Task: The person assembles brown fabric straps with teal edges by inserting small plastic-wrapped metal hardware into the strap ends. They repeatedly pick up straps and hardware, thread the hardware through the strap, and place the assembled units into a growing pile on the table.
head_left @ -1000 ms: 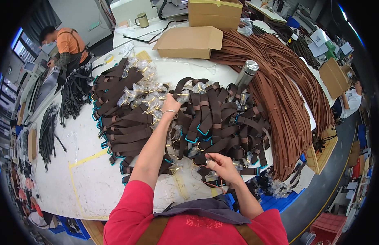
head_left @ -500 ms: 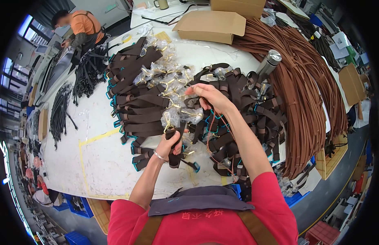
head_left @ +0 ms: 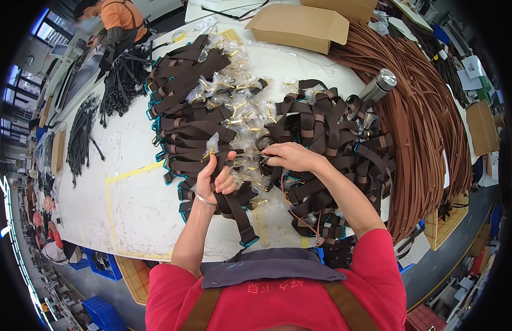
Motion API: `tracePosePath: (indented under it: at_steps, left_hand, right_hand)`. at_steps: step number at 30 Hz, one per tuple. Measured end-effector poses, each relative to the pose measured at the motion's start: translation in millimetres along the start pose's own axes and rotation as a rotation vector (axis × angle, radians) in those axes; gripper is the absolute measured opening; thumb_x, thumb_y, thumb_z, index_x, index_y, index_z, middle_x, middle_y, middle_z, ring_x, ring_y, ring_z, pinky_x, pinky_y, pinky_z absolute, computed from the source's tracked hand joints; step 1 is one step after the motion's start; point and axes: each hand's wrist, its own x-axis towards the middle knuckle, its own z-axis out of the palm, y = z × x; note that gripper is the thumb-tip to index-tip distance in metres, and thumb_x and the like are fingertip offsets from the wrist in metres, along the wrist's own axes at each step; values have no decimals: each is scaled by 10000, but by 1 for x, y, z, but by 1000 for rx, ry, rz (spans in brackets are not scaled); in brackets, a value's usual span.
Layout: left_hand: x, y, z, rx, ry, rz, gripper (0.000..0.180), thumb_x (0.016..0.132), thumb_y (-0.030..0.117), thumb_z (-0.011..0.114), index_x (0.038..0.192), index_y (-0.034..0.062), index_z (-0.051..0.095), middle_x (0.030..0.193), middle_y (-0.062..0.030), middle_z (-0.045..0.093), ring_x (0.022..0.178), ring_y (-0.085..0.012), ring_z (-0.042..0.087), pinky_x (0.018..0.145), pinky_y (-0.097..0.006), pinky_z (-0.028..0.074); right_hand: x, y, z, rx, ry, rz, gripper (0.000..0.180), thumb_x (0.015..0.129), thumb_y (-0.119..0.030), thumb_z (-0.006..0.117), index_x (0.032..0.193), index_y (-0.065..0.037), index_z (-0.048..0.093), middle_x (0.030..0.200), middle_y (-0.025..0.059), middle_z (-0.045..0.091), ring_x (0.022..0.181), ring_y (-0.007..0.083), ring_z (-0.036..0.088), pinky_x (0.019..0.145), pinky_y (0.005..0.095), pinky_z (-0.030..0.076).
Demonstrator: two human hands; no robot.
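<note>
In my left hand [head_left: 214, 179] is a dark brown webbing strap [head_left: 234, 212], with the fingers closed round it. Its lower end hangs toward me with a teal buckle [head_left: 248, 241]; a gold metal hook in a clear plastic wrap [head_left: 212, 146] sticks up above my thumb. My right hand [head_left: 291, 157] is closed in a pinch just to the right, beside the wrapped hooks [head_left: 247, 165]; what its fingertips grip is too small to make out. A thin reddish cord [head_left: 291, 212] runs below that hand. Brown straps lie in rows at left [head_left: 192, 127] and in a jumbled pile at right [head_left: 322, 127].
A steel flask [head_left: 384, 81] and a thick bundle of brown strips [head_left: 416, 132] lie beyond the right pile. An open cardboard box [head_left: 297, 25] sits at the back. Black straps [head_left: 123, 77] lie far left, near a co-worker in orange [head_left: 121, 16]. Yellow tape [head_left: 134, 174] marks the white table.
My left hand has risen and moved left with the strap, whose buckle end now hangs down straighter. My right hand has moved lower, its fingers drawn together. The view has shifted slightly.
</note>
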Motion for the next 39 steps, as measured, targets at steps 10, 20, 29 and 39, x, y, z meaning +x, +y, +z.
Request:
tracePosePath:
  at_steps: [10,20,29,39]
  left_hand:
    - [-3,-1,6,89,29,-37,477,940,360,250,1262,16,329,479,6,340,379,-86,302,420,-240,291]
    - [102,17,64,965,414,265,154,720,96,643,796,31,526,542,-16,499,427,-97,449,421,-223,308]
    - [318,24,-26,2160,870,297,300,564,208,700,780,5,655,958,-209,589,926,-341,554,788,-387,466]
    - [357,7,-38,2656,418,-427,267,713,180,562,943,62,626,1077,-123,573,1026,-260,534,842,-359,423]
  right_hand:
    - [6,-15,-7,147,-52,156,417,792,-248,539,1138,-16,516,940,162,602,747,294,595,682,365,460]
    - [-40,-20,29,297,131,280,371,797,-239,553,1059,24,537,821,183,609,756,309,592,665,357,442]
    - [-107,-57,-3,596,386,482,384,806,-188,566,1115,31,503,789,55,583,691,79,487,622,236,413]
    - [-184,-72,23,766,637,739,363,790,-144,582,1113,13,530,702,-1,556,615,40,456,542,193,377]
